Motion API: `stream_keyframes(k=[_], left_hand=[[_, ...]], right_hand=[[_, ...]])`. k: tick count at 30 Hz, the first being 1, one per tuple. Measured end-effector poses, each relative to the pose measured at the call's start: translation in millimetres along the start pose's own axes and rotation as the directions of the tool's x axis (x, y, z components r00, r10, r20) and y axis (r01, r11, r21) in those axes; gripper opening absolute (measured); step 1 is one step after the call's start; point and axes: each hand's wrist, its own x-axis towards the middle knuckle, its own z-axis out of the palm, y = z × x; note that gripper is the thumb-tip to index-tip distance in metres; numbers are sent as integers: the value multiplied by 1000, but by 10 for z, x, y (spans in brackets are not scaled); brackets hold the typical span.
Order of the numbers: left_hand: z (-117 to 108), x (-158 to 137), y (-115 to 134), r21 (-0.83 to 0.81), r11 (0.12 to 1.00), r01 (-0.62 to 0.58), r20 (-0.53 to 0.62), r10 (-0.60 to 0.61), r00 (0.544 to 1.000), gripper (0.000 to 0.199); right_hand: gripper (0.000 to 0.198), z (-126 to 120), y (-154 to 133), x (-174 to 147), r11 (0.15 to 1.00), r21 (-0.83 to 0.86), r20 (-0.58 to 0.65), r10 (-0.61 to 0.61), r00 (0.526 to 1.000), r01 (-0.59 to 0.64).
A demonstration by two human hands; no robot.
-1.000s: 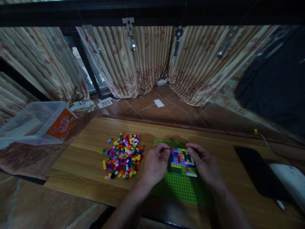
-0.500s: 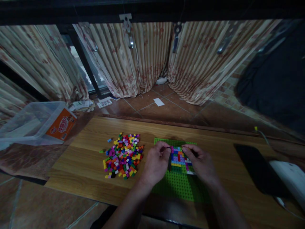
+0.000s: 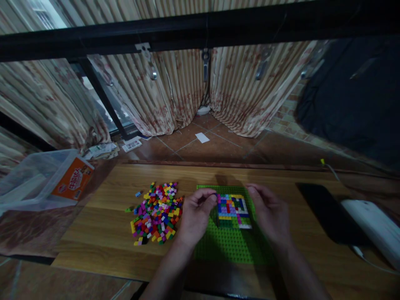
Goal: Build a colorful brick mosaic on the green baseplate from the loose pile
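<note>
A green studded baseplate [image 3: 231, 246] lies on the wooden table, bearing a low rectangular build of multicoloured toy bricks [image 3: 231, 210] on its upper middle. At the build's upper left corner is my left hand [image 3: 195, 212], thumb and forefinger pinched together. A small dark spot shows at those fingertips, too small to name. My right hand [image 3: 270, 212] hovers over the baseplate's right side, just right of the build. Its thumb and forefinger are slightly apart, and I see nothing between them. To the left of my left hand spreads a pile of loose toy bricks [image 3: 158, 212].
A clear plastic tub [image 3: 34, 175] with an orange label stands beyond the table's left end. On the table's right side lie a black flat panel [image 3: 331, 212] and a white device [image 3: 368, 225] with a cable. Striped curtains [image 3: 175, 87] hang behind.
My right hand has drawn away to the right from the build's top edge, its fingers parting. My left hand stays near the build's left corner. The camera view has shifted slightly.
</note>
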Motion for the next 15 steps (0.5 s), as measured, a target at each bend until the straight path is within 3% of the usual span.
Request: stream_keyframes(k=[2,7,15], left_hand=[[31,-22,31,-87,995,57,23,-55,998,16],[120,-72,83,-193,976,99,87,-83,993,20],[202,-81,112,-165,983,76,114,-58,992,17]], right_hand=[[22,-10,-79,-46,997,42,9,-69,998,68],[13,64,-253,-164,977,99,209,-205,956,187],[11,97,-285,-175,975,161,221,-187,957,153]])
